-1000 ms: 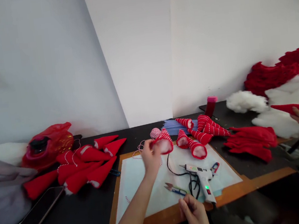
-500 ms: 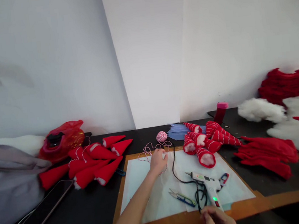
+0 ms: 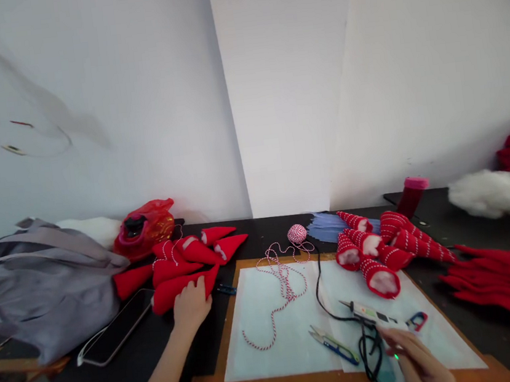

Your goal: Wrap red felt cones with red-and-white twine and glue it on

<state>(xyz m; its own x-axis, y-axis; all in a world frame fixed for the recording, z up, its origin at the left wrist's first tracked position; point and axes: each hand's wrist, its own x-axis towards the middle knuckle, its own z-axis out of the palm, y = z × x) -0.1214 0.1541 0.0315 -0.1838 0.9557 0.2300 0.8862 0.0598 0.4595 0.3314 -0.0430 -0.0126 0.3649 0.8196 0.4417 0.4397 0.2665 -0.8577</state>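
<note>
My left hand [image 3: 192,304] is at the front of a pile of plain red cloth cones on the left, its fingers closed over the nearest cone [image 3: 214,273]. At the lower right my right hand [image 3: 414,354] wraps the handle of a white glue gun [image 3: 367,313], whose nozzle points left. A small green light shows between the fingers. Red-and-white twine [image 3: 273,322] lies loose on the white paper [image 3: 253,365], running back to its ball [image 3: 296,233]. Thread snips [image 3: 334,345] lie left of the glue gun, beside its black cord [image 3: 327,306].
Several striped red cones [image 3: 382,281] with white stuffing lie at the back right, by blue strips [image 3: 324,227]. Red cloth pieces [image 3: 502,278] and white stuffing [image 3: 483,194] are farther right. A phone [image 3: 118,328] and a grey bag [image 3: 57,289] lie left.
My left hand has left the twine and moved left to the plain red cones. My right hand has come up onto the glue gun's handle. The view has turned left.
</note>
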